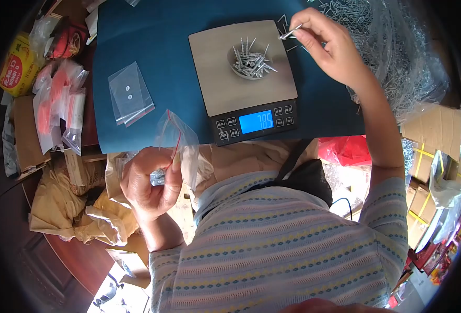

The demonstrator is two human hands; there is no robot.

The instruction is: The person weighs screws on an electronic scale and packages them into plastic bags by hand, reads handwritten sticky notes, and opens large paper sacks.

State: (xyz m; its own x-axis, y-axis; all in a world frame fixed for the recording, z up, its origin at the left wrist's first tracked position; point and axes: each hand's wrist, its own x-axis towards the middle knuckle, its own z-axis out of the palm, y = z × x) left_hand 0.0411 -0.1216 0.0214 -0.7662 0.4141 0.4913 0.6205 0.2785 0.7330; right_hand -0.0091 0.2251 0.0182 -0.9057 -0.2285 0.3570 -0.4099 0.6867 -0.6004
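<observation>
Matte teal spreads across the counter (162, 36). Nearest, left of centre, the left hand (146, 182) pinches a limp, clear bag (188, 138) edged in red. Beyond, a flat scale (217, 83) bears a round bowl (241, 74) of ridged screws (254, 62), nearer the right hand (332, 49). Well apart from the left, that one grips slim metal (291, 32) slanting down-left. Shiny fasteners (397, 68) heap upper right.

Scale (214, 68) lit bright, reasonably sharp; floor (131, 293) below-left of it blown out; fisheye bend, black corners around.
</observation>
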